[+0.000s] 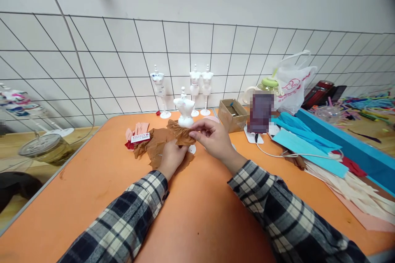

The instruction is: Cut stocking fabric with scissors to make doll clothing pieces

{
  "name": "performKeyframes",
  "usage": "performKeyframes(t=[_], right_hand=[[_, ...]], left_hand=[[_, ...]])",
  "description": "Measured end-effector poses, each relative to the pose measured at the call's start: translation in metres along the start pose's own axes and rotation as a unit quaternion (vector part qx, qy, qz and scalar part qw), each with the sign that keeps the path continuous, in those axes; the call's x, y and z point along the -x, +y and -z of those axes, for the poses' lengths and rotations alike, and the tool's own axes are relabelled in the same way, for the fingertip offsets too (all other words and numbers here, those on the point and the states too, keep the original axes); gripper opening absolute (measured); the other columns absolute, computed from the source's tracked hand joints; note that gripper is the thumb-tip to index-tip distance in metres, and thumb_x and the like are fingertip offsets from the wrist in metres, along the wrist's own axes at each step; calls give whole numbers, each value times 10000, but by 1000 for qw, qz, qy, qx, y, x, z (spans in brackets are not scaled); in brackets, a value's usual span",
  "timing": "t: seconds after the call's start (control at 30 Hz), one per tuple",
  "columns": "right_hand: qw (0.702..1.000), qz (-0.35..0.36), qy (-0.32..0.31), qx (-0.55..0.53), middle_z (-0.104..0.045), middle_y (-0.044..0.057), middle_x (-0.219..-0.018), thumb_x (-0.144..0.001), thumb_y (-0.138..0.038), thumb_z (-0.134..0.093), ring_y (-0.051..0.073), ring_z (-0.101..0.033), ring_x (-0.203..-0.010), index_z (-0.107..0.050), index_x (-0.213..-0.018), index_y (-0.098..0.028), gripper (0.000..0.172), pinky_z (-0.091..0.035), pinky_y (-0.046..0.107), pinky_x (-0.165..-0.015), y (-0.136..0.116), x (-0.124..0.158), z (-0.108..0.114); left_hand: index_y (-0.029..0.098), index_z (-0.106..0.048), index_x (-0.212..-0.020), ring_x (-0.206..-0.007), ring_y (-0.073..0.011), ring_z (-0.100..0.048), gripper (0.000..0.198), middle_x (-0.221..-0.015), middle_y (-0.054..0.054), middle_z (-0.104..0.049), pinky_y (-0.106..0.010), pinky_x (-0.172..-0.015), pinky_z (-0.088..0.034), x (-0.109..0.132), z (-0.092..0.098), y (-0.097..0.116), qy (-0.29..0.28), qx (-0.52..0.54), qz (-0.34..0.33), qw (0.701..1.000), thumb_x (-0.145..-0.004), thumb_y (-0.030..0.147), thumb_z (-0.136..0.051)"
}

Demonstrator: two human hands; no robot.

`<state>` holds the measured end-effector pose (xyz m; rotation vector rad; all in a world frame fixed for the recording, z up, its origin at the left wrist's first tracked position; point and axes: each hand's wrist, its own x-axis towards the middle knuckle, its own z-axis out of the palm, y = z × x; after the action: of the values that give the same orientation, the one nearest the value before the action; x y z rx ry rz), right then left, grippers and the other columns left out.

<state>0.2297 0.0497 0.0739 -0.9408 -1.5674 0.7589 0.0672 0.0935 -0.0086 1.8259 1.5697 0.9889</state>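
Note:
A small white dress-form mannequin (pixel 184 109) stands upright in front of me, its lower part wrapped by gathered brown crepe paper (pixel 179 132). My right hand (pixel 214 136) pinches the right edge of this paper between thumb and fingers, just below the waist. From below left, my left hand (pixel 173 157) is closed at the paper's underside; its fingertips are partly hidden beneath the folds. More brown paper (pixel 156 141) lies crumpled on the table to the left, beside pink paper (pixel 142 128) and a white label (pixel 140 137).
Several white mannequins (pixel 195 84) stand along the tiled wall. Right of them are a cardboard box (pixel 232 117), a phone (pixel 261 111) on a white stand with a cable, and a plastic bag (pixel 293 88). Blue paper sheets (pixel 308 152) and cream strips (pixel 354 191) cover the table's right side.

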Motion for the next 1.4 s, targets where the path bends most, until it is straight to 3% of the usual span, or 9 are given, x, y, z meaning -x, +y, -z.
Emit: performKeyframes(t=[0.17,0.63,0.8,1.03,1.4], right_hand=[[997,-3,26,74,-639,11,-759,-790,-320,-679,110,-401,-568,-704,-834,-198,132,-342,263,-556,24,-2,2],[994,39,50,87,-668,23,-818,-774,-258,-673,182,-604,-813,-681,-806,-209,59,-451,305,-704,46,-12,5],[990,27,67,125,-671,9,-815,-779,-259,-650,164,-587,-757,-668,-793,-209,55,-424,274,-642,44,-10,2],[981,8,80,175,-668,-24,-791,-786,-297,-633,99,-422,-509,-662,-799,-213,90,-349,253,-518,30,-2,-3],[970,33,123,205,-642,-14,-716,-794,-295,-605,112,-479,-534,-616,-728,-202,115,-379,252,-550,32,1,-8]], left_hand=[[174,-743,-730,-696,-248,-671,312,-741,-86,-750,-305,-634,-433,0,1,0,-11,-47,-40,998,-840,412,-573],[185,-763,-824,-782,-215,-697,251,-869,-68,-781,-262,-651,-450,-2,-4,-8,-9,-72,-72,995,-859,336,-566],[160,-753,-743,-705,-212,-679,262,-775,-77,-767,-258,-589,-406,-1,-4,-4,-1,-95,-69,993,-840,344,-593],[156,-746,-760,-690,-194,-674,226,-778,-69,-765,-246,-603,-412,-2,-4,-7,-10,-95,-80,992,-839,265,-565],[155,-737,-701,-620,-181,-643,242,-697,-69,-742,-249,-553,-357,0,-3,-3,-6,-110,-78,991,-836,280,-580]])
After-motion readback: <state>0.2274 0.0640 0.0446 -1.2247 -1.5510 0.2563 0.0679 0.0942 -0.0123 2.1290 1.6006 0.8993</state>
